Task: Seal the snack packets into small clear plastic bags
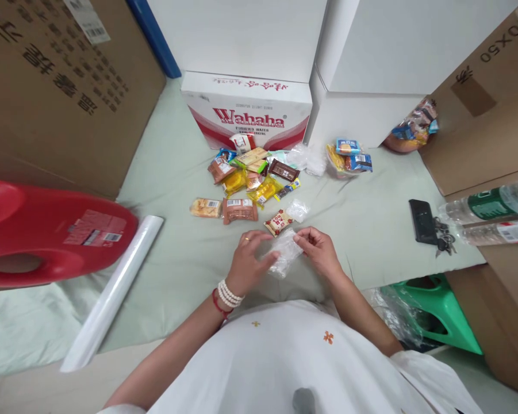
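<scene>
A clear crinkled plastic bag [283,259] lies in front of my body. My right hand [320,248] pinches its upper right edge between thumb and fingertips. On the other side, my left hand [250,261] has its thumb and fingers spread, with the thumb tip at the bag's left side. Just beyond the bag sits a small cream-and-red snack packet [278,222], beside a crumpled piece of clear plastic [298,210]. A brown wrapped snack [240,210] and a wrapped bread roll [206,207] rest to the left.
Several packaged snacks [265,190] are heaped against a Wahaha carton [248,109]. A bagged snack bundle [349,156] stands right of them. A red plastic container [56,230] and a white roll [112,293] occupy the left; a black phone [422,221], keys [445,237] and bottles [491,204] the right.
</scene>
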Motion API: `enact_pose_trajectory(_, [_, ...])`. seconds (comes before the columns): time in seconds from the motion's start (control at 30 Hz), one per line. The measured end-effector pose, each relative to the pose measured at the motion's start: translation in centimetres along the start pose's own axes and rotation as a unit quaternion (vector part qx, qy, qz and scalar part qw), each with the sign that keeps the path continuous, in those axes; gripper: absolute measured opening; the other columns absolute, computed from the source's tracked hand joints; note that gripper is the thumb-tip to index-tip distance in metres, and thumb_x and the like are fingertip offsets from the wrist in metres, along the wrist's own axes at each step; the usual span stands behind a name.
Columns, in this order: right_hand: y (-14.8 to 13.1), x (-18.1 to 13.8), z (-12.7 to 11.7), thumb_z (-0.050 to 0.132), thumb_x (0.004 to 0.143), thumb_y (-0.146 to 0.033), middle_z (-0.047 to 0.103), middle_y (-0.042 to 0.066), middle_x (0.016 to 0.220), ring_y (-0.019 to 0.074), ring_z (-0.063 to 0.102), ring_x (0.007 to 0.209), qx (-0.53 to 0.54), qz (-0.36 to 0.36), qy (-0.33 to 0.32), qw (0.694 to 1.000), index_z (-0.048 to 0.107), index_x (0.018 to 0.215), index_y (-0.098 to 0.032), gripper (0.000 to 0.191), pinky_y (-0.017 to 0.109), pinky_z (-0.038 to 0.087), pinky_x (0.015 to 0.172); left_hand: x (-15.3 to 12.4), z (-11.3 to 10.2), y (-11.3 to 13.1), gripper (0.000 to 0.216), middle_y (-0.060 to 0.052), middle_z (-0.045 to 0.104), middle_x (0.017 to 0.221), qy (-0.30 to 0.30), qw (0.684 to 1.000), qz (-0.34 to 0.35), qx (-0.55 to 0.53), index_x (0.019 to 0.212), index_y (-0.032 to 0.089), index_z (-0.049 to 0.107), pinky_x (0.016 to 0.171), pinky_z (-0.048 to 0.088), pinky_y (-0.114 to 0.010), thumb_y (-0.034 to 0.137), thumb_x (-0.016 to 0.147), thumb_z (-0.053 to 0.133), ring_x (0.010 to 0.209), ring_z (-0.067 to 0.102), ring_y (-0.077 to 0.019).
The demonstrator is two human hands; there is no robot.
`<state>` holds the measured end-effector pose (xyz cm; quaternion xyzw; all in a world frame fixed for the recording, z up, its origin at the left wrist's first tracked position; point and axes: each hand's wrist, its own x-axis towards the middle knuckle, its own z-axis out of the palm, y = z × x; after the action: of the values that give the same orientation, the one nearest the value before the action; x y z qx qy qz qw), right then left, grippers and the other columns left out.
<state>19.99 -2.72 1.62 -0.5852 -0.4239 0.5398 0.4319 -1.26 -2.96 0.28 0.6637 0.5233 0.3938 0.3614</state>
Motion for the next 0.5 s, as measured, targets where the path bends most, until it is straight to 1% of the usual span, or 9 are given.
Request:
enact_pose_trajectory(0.03, [0.0,0.0,-0.1,0.081,0.076,-0.056,0.053,-0.004,0.061,0.0102,0.040,0.056,-0.006,-0.002,0.005,1.000,0.068,0.076,-0.020,0.038,0.024,0.034,0.052,0.2,0.3,0.2,0.030,-0.010,0.072,0.102,-0.006,0.999,0.018,0.028,0.094,0.022,0.076,0.098,0.049,-0.045,0.051,0.087,0.070,0.104,0.061,-0.0279])
enact_pose_trajectory(0.07, [0.1,0.1,-0.2,0.082,0.075,-0.055,0.051,-0.005,0.059,0.0098,0.038,0.055,-0.006,-0.001,0.010,1.000,0.066,0.074,-0.020,0.038,0.024,0.032,0.051,0.4,0.6,0.4,0.024,-0.009,0.072,0.096,-0.008,0.999,0.027,0.040,0.086,0.023,0.076,0.096,0.049,-0.044,0.047,0.087,0.072,0.101,0.060,-0.0274])
enact_pose_trajectory(0.13, [0.2,0.2,-0.7,0.084,0.073,-0.055,0.046,-0.006,0.056,0.0091,0.034,0.053,0.009,0.009,0.019,1.000,0.063,0.071,-0.020,0.041,0.024,0.028,0.050,0.6,0.9,0.5,0.020,-0.007,0.073,0.089,-0.014,1.000,0.021,0.014,0.081,0.024,0.076,0.092,0.050,-0.041,0.040,0.090,0.070,0.096,0.061,-0.0253])
enact_pose_trajectory(0.23, [0.6,0.2,-1.7,0.084,0.072,-0.057,0.042,-0.007,0.056,0.0084,0.030,0.051,0.061,0.037,0.014,0.997,0.060,0.071,-0.021,0.043,0.024,0.024,0.048,0.4,0.8,0.1,0.019,-0.006,0.073,0.088,-0.020,0.995,-0.035,-0.090,0.086,0.023,0.078,0.084,0.051,-0.034,0.039,0.091,0.069,0.088,0.064,-0.0209])
enact_pose_trajectory(0.3, [0.8,0.0,-2.3,0.084,0.071,-0.057,0.041,-0.008,0.057,0.0081,0.030,0.050,0.084,0.048,0.012,0.995,0.060,0.072,-0.021,0.043,0.024,0.025,0.047,0.3,0.6,-0.2,0.020,-0.004,0.071,0.083,-0.006,0.988,-0.077,-0.137,0.086,0.023,0.078,0.077,0.050,-0.030,0.041,0.090,0.071,0.080,0.063,-0.0181])
enact_pose_trajectory(0.37, [1.1,-0.2,-2.6,0.085,0.071,-0.055,0.042,-0.008,0.057,0.0080,0.031,0.049,0.094,0.043,0.022,0.994,0.061,0.074,-0.021,0.041,0.024,0.027,0.047,0.2,0.5,-0.4,0.023,-0.002,0.069,0.077,0.009,0.979,-0.118,-0.167,0.085,0.021,0.077,0.073,0.048,-0.028,0.044,0.088,0.073,0.074,0.061,-0.0166])
enact_pose_trajectory(0.43, [1.4,-0.4,-2.7,0.084,0.073,-0.053,0.045,-0.008,0.059,0.0081,0.033,0.050,0.097,0.027,0.040,0.994,0.062,0.076,-0.021,0.039,0.024,0.028,0.048,0.1,0.4,-0.4,0.027,0.000,0.068,0.074,0.018,0.968,-0.151,-0.197,0.085,0.020,0.074,0.072,0.048,-0.027,0.047,0.087,0.073,0.071,0.061,-0.0157])
enact_pose_trajectory(0.5, [1.8,-0.4,-2.7,0.082,0.076,-0.053,0.047,-0.007,0.060,0.0087,0.035,0.050,0.089,0.017,0.050,0.995,0.063,0.078,-0.021,0.037,0.024,0.030,0.049,0.1,0.3,-0.2,0.030,0.000,0.068,0.075,0.029,0.961,-0.156,-0.226,0.086,0.020,0.071,0.075,0.049,-0.027,0.049,0.088,0.072,0.073,0.061,-0.0158])
